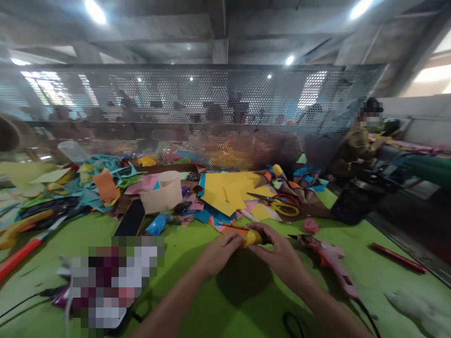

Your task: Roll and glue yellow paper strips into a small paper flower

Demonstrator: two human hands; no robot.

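Both hands meet over the green tabletop (190,281) around a small yellow crumpled piece (252,238), perhaps paper or felt. My left hand (221,249) pinches its left side with thumb and fingers. My right hand (276,246) curls around its right side. Fingers cover part of the piece. Just behind them lie a thin brown stick (230,226) and an orange scrap (236,231). To the right of my right hand rests a pink glue gun (327,258), its dark tip pointing left. Scissors with yellow and red handles (284,206) lie farther back.
Yellow sheets (225,192) and coloured scraps heap along the back, below a perforated metal screen (197,94). A dark phone (130,218) and blue crumpled piece (157,224) lie left. A red pen (398,257) is at right. Another person (361,141) sits at far right.
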